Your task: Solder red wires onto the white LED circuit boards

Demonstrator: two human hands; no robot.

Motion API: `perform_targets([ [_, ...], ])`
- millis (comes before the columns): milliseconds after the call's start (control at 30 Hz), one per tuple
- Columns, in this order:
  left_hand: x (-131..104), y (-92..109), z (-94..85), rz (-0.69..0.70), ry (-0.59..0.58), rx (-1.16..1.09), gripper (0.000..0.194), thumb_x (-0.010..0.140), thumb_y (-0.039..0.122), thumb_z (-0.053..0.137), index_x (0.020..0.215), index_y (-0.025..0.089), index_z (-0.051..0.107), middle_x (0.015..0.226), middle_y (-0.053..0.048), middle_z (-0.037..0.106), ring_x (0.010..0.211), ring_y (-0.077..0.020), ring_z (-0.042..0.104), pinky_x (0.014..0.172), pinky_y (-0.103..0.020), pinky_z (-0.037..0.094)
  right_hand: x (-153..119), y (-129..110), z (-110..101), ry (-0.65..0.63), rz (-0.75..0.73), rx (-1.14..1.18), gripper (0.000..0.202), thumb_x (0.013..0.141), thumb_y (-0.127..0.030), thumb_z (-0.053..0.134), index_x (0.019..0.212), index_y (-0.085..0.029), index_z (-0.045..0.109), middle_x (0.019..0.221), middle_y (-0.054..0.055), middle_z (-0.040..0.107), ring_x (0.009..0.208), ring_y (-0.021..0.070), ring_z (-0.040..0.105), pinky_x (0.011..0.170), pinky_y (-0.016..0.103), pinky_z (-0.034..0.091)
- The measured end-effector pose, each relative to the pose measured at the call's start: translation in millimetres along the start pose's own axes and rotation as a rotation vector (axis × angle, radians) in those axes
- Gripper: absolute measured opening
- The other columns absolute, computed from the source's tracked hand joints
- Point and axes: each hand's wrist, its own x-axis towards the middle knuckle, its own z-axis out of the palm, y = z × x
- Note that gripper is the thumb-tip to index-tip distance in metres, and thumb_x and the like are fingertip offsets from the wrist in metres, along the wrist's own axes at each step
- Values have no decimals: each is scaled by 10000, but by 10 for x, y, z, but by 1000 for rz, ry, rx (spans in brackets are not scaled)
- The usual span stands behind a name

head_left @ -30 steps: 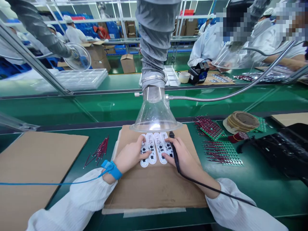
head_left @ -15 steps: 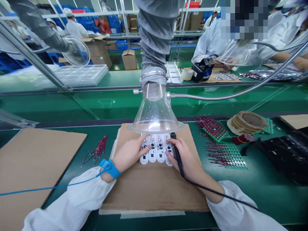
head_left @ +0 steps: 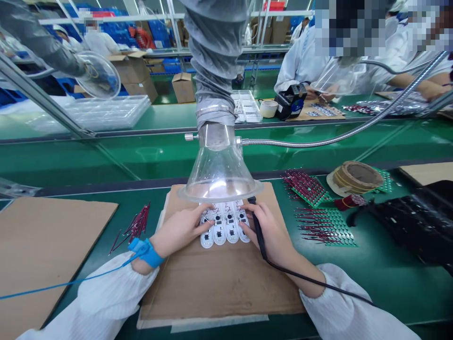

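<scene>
A joined row of white circuit boards [head_left: 225, 229] lies on brown cardboard [head_left: 226, 278] under the clear hood. At its left edge, my left hand [head_left: 182, 227] has thumb and index finger closed on the boards; a blue strap circles the wrist. My right hand [head_left: 272, 233] holds a black corded tool [head_left: 259, 231], probably a soldering iron, between thumb and palm, while its fingertips touch the right end of the row. The tool's tip is hidden beneath the hood. Thin red wires show near the upper ends of the boards.
A clear funnel hood [head_left: 220, 174] hangs over the boards. Red wires [head_left: 136, 225] lie to the left. Green boards with red wires [head_left: 327, 226], a tape roll [head_left: 356, 178] and a black bag [head_left: 421, 222] stand right. Across the bench, a person in white [head_left: 300, 63] works.
The view has shifted, moving most things slightly left. My left hand's thumb and index have moved a little on the boards' left edge. The right hand still holds the black tool.
</scene>
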Motion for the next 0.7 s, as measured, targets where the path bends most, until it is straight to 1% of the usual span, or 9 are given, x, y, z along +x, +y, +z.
perform_targets([
  [133,-17,6,-25,18,-16,16,553,1085,575,466,1547,284,545,831,-24,752,760,-278,708,663,-315,371,-18,-7,-24,-23,-10,-13,344,1065,-238,649,1399,-286,584,1307,120,632,1125,306,751,984,529,667],
  [233,-33,6,-42,21,-35,33,552,1090,571,458,1555,286,539,860,-31,768,774,-283,713,687,-318,392,-22,-10,-26,-8,-22,-27,347,1064,-217,646,1399,-286,588,1286,116,636,1091,299,749,958,514,670],
  [367,-30,9,-38,23,-28,52,553,1094,560,449,1568,288,535,893,-43,786,796,-297,728,699,-327,412,-15,-18,-4,13,-41,-66,325,1072,-208,636,1387,-279,600,1252,117,641,1059,296,739,926,499,669],
  [500,-19,14,-2,21,-25,70,539,1101,546,431,1555,279,545,887,-50,787,793,-306,736,697,-335,423,-7,-17,14,19,-67,-57,324,1076,-198,627,1390,-275,604,1224,112,640,1034,284,733,895,466,667],
  [600,-9,-3,28,42,-16,52,532,1102,547,435,1549,281,547,874,-43,781,789,-300,735,704,-336,432,-6,-4,15,14,-75,-60,332,1072,-202,643,1393,-273,603,1218,106,636,1014,275,729,897,462,662],
  [700,-13,-30,8,53,-7,34,522,1100,534,452,1547,283,549,830,-25,758,755,-285,720,692,-332,426,-9,2,11,20,-83,-73,336,1065,-199,659,1389,-267,602,1209,101,629,1000,269,724,896,457,657],
])
